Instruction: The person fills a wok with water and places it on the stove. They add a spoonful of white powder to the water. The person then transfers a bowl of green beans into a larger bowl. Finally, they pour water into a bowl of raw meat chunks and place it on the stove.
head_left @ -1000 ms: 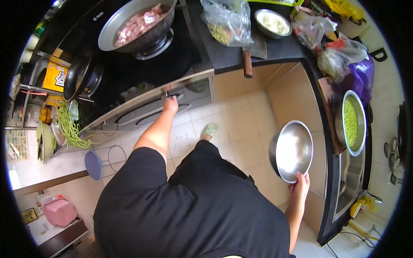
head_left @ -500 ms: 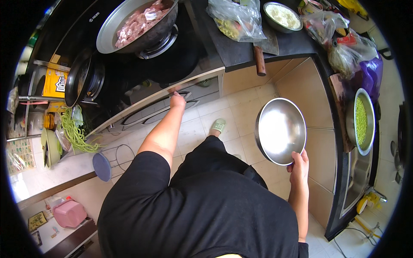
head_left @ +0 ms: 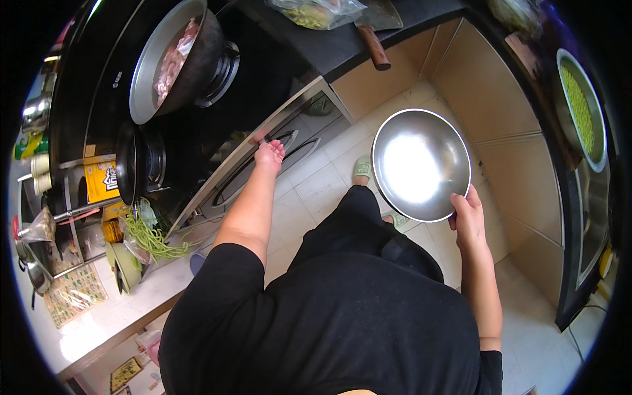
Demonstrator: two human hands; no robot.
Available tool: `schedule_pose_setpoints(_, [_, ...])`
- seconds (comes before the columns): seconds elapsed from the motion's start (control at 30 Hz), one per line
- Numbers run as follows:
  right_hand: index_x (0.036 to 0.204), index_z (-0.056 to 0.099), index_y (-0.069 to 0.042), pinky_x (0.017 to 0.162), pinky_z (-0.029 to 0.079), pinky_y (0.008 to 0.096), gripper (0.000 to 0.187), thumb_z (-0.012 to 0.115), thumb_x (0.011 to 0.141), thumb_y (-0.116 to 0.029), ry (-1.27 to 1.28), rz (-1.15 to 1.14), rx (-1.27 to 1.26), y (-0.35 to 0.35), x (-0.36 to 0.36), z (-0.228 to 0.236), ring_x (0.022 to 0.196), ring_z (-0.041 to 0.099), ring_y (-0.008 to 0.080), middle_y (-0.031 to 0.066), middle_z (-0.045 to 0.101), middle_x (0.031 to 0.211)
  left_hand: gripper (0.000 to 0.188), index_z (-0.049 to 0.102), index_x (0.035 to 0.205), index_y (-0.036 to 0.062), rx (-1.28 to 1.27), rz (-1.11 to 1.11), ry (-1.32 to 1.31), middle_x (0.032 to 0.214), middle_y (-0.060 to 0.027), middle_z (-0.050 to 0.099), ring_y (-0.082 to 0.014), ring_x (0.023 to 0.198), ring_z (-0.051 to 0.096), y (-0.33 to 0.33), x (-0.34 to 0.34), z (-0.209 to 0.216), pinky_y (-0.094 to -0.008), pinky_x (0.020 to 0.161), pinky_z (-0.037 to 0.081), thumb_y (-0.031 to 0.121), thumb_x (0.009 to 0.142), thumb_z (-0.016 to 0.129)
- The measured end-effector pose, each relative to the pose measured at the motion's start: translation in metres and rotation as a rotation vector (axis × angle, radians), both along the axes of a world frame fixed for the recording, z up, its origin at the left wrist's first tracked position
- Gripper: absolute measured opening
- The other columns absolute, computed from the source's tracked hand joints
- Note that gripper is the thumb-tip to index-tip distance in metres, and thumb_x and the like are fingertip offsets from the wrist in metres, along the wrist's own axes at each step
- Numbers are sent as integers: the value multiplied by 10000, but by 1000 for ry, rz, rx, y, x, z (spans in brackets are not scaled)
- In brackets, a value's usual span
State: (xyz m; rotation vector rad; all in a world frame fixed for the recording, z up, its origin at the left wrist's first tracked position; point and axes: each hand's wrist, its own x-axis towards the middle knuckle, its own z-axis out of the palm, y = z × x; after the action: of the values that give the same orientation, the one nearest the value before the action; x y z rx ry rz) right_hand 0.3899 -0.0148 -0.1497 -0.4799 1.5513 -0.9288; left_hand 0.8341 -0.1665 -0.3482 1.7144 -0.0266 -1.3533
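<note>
At the stove's front edge, my left hand has its fingers curled, pinching what looks like a small stove knob; the fingers hide most of it. My right hand grips the near rim of a round stainless steel bowl, with the thumb over the edge. The bowl hangs above the floor, tilted so that its shiny inside shows, and nothing is seen in it. On the black gas stove stands a big wok with pieces of raw meat.
A black pan sits on the left burner, with long green beans nearby. A cleaver overhangs the counter edge beside a plastic bag. At right stands a bowl of green beans or peas. Cabinet doors flank my right.
My view has turned and shifted toward the left. My left wrist has rolled at the stove edge, so the curled fingers now show. The bowl stays in my right hand, slightly higher in view.
</note>
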Motion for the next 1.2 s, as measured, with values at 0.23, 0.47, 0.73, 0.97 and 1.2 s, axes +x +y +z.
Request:
schedule_pose_setpoints(0.23, [1128, 447, 2, 531, 351, 219, 355, 417, 783, -77, -68, -31, -7, 8, 4, -19, 624, 428, 68, 18, 525, 810, 347, 445, 749, 65, -25, 134, 85, 850, -67, 564, -167, 706, 511, -3, -2, 3, -289, 659, 436, 322, 921, 287])
schedule_pose_setpoints(0.47, [1131, 445, 5, 540, 369, 228, 357, 398, 785, -69, -72, 6, -9, 18, 4, -40, 628, 443, 78, 28, 531, 804, 370, 421, 696, 62, -32, 192, 125, 819, -86, 565, -175, 685, 517, -7, -5, 5, -281, 637, 449, 312, 925, 273])
schedule_pose_setpoints(0.73, [1172, 416, 15, 558, 429, 252, 409, 386, 772, -64, -119, -3, -146, 18, 17, -66, 610, 516, 121, 80, 562, 826, 387, 417, 717, 59, -40, 208, 153, 843, -96, 559, -181, 698, 518, -9, 0, 2, -285, 643, 451, 343, 931, 263])
schedule_pose_setpoints(0.97, [1182, 398, 22, 540, 435, 256, 430, 393, 767, -89, -80, 81, -138, 15, 19, -69, 583, 515, 123, 82, 559, 783, 378, 410, 736, 52, -50, 186, 193, 868, -100, 547, -183, 714, 515, -7, 1, 7, -281, 664, 451, 336, 933, 257])
schedule_pose_setpoints(1.2, [1180, 395, 23, 523, 428, 251, 422, 394, 772, -83, -110, 64, -137, 15, 19, -72, 567, 510, 121, 77, 554, 766, 394, 400, 711, 55, -96, 238, 228, 876, -107, 545, -187, 731, 520, -4, -1, 7, -283, 673, 451, 346, 933, 254])
